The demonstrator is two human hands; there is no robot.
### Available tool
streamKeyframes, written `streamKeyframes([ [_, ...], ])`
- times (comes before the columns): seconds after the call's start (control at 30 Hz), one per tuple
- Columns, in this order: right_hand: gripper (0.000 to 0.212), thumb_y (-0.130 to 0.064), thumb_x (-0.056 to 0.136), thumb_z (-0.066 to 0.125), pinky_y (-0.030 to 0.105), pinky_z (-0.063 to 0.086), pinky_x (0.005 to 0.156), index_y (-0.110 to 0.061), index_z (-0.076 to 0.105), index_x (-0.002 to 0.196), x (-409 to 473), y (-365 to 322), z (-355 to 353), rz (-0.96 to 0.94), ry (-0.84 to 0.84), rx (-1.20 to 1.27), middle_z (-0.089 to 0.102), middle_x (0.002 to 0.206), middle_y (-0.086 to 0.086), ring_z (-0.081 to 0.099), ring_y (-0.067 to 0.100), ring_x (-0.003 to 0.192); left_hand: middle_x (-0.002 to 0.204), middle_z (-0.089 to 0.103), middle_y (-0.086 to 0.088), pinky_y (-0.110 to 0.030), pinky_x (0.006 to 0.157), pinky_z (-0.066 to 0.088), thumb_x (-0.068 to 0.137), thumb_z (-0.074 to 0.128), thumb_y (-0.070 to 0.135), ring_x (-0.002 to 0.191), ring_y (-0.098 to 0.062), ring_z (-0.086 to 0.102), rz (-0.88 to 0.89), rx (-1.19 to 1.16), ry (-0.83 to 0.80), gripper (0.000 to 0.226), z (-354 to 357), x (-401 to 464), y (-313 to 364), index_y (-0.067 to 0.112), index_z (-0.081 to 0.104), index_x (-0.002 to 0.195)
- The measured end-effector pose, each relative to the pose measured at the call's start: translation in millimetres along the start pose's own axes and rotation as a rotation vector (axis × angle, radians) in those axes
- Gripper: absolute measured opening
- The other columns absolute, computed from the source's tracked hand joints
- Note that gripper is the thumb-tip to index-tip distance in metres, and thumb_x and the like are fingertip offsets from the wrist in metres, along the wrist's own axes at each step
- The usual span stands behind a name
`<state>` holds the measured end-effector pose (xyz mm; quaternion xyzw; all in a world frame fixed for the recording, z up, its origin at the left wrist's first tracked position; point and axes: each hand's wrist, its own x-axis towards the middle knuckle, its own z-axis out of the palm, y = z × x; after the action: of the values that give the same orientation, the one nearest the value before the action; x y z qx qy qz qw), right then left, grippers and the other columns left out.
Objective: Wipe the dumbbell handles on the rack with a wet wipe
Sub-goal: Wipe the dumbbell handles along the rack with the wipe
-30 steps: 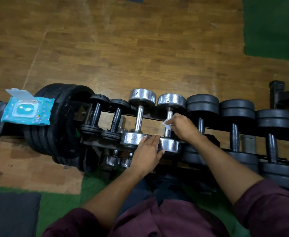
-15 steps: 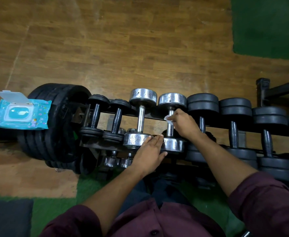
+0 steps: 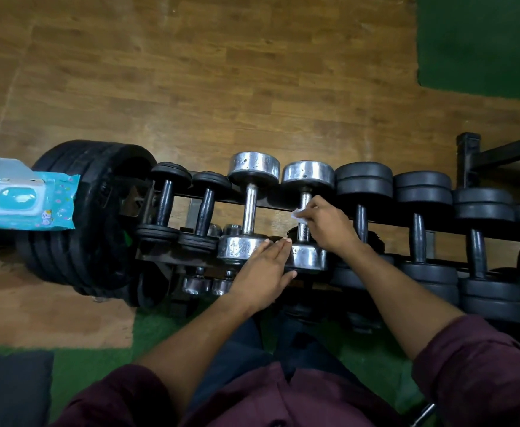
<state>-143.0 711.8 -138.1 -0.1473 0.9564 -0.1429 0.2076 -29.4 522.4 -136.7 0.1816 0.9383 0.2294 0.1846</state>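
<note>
A black rack (image 3: 286, 207) holds a row of dumbbells. Two are chrome, side by side in the middle. My right hand (image 3: 329, 224) grips a white wet wipe (image 3: 297, 214) wrapped round the handle of the right chrome dumbbell (image 3: 308, 177), about halfway along it. My left hand (image 3: 265, 269) lies flat with straight fingers on the near heads of both chrome dumbbells, between the left chrome dumbbell (image 3: 252, 167) and the right one. Black dumbbells (image 3: 363, 180) stand to either side.
A blue wet-wipe pack (image 3: 24, 198) with its lid open lies on a stack of black weight plates (image 3: 98, 217) at the left. More small dumbbells (image 3: 195, 285) sit on a lower shelf. Wooden floor lies beyond the rack, green mats (image 3: 480, 44) at the far right and near me.
My right hand with the wipe slid up the chrome handle toward the far head, then back to about mid-handle. My left hand stayed on the near heads.
</note>
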Motion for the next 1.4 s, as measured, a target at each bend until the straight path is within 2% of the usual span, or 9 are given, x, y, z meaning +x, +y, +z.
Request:
streamKeyframes([
  [0.17,0.033,-0.026,0.103,0.048,0.037,0.053,0.079,-0.035,0.063,0.131,18,4,-6,0.035,0.109,0.042,0.051,0.119,-0.001,0.061,0.024,0.098,0.166,0.027,-0.010,-0.026,0.124,-0.005,0.106,0.044,0.047,0.152,-0.022,0.024,-0.049,-0.013,0.021,0.072,-3,-1,7,0.007,0.021,0.161],
  [0.4,0.050,-0.009,0.096,0.046,0.036,0.053,0.073,-0.034,0.058,0.138,0,13,7,0.037,0.128,0.097,0.050,0.119,-0.002,0.064,0.028,0.090,0.162,0.038,-0.010,-0.033,0.127,0.002,0.104,0.038,0.057,0.149,-0.018,0.031,-0.219,-0.008,0.078,0.075,11,6,28,0.007,0.028,0.159],
  [0.57,0.051,-0.008,0.096,0.047,0.038,0.053,0.083,-0.031,0.056,0.140,-14,21,10,-0.056,0.094,0.139,0.050,0.128,0.002,0.063,0.030,0.105,0.158,0.043,-0.009,-0.033,0.127,0.001,0.104,0.041,0.055,0.146,-0.020,0.037,-0.318,0.004,0.141,0.072,16,12,42,0.007,0.034,0.157],
  [0.73,0.061,-0.002,0.094,0.045,0.035,0.047,0.097,-0.021,0.041,0.152,2,24,8,0.057,0.053,0.200,0.038,0.150,0.005,0.054,0.034,0.123,0.158,0.043,-0.008,-0.035,0.127,0.003,0.104,0.041,0.056,0.146,-0.019,0.037,-0.362,0.014,0.145,0.072,17,15,47,0.007,0.034,0.157],
  [0.93,0.048,-0.004,0.093,0.052,0.033,0.046,0.096,-0.004,0.053,0.141,3,17,5,0.229,0.040,0.418,0.059,0.131,0.020,0.056,0.036,0.120,0.154,0.050,-0.007,-0.035,0.127,0.002,0.103,0.043,0.056,0.142,-0.016,0.041,-0.389,0.008,0.162,0.072,18,18,50,0.007,0.038,0.155],
  [1.07,0.019,-0.011,0.088,0.053,0.026,0.045,0.064,-0.014,0.071,0.092,-2,19,7,0.358,-0.080,0.552,0.070,0.088,0.011,0.066,0.029,0.087,0.154,0.049,-0.007,-0.035,0.127,0.002,0.103,0.041,0.058,0.143,-0.015,0.041,-0.398,0.010,0.157,0.072,19,19,51,0.007,0.037,0.155],
  [1.13,0.020,-0.011,0.086,0.055,0.021,0.048,0.057,-0.016,0.074,0.086,-2,21,9,0.402,-0.115,0.640,0.072,0.084,0.004,0.067,0.022,0.077,0.155,0.048,-0.007,-0.036,0.127,0.002,0.103,0.041,0.058,0.144,-0.015,0.040,-0.398,0.012,0.155,0.073,19,19,51,0.008,0.036,0.155],
  [1.27,0.050,-0.018,0.077,0.054,0.040,0.057,0.093,-0.019,0.069,0.125,19,34,20,0.494,-0.094,0.875,0.070,0.116,-0.006,0.068,0.020,0.102,0.156,0.047,-0.007,-0.036,0.127,0.002,0.103,0.041,0.057,0.144,-0.014,0.039,-0.397,0.013,0.153,0.072,18,19,51,0.008,0.035,0.156],
  [1.4,0.060,-0.019,0.074,0.055,0.040,0.055,0.094,-0.020,0.060,0.134,42,49,40,0.555,-0.073,1.021,0.067,0.120,0.004,0.064,0.024,0.109,0.156,0.046,-0.006,-0.037,0.127,0.001,0.103,0.040,0.058,0.145,-0.014,0.039,-0.401,0.004,0.150,0.072,17,19,51,0.009,0.034,0.156],
])
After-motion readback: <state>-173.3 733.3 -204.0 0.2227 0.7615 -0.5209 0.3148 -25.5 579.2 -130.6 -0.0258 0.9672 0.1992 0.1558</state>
